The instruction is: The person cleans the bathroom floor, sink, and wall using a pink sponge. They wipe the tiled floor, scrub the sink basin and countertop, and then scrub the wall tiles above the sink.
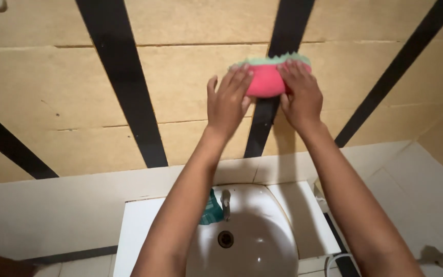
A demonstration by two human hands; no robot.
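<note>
A pink sponge (265,79) with a green scouring top is pressed flat against the beige wall tiles (190,87), over a black stripe (278,56). My left hand (227,101) lies on its left end with fingers spread over it. On the sponge's right end rests my right hand (299,96), fingers curled over the top edge. Both arms reach up from below, over a white washbasin (255,241).
The basin has a metal tap (225,203) and a drain hole (225,239); a green object (210,210) lies by the tap. Black diagonal stripes (124,82) cross the wall. A white ledge (52,205) runs behind the basin, with white tiles (416,190) at right.
</note>
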